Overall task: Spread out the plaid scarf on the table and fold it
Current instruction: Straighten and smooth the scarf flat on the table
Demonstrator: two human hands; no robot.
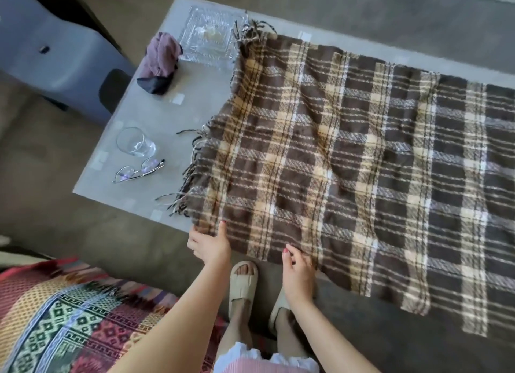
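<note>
Scarf lies spread across the table, its near edge hanging over the side. Left hand pinches the fringed near corner; right hand grips the near edge just beside it. Farther left on the table sit glasses, a tumbler, a crumpled cloth and a glass dish.

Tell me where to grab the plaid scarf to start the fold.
Grip the plaid scarf along its near edge, coming from the person's side. That edge overhangs the table, so fingers can slip under it. The left hand and right hand are already there, near the fringed corner.
</note>
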